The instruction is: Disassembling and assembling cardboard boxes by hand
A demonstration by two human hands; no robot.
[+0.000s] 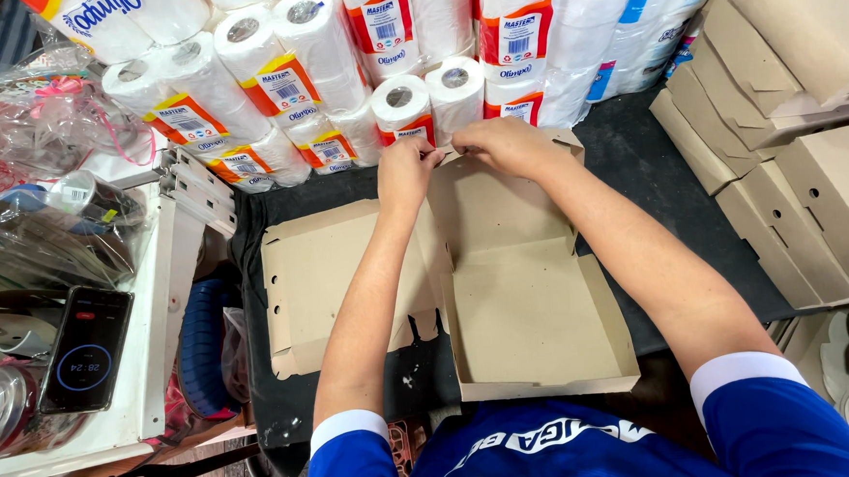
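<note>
A brown cardboard box (pixel 535 310), partly folded with raised side walls, lies on the black work surface (pixel 633 160) in front of me. My left hand (pixel 406 167) and my right hand (pixel 502 142) both pinch the far edge of the box at its back flap, fingertips almost touching. A flat unfolded box blank (pixel 315 273) lies to the left, partly under my left forearm.
Wrapped toilet paper rolls (pixel 338 59) are stacked along the back. Folded cardboard boxes (pixel 807 151) are piled at the right. On a white table (pixel 157 311) at the left lie a phone showing a timer (pixel 87 348) and clear plastic bags (pixel 42 142).
</note>
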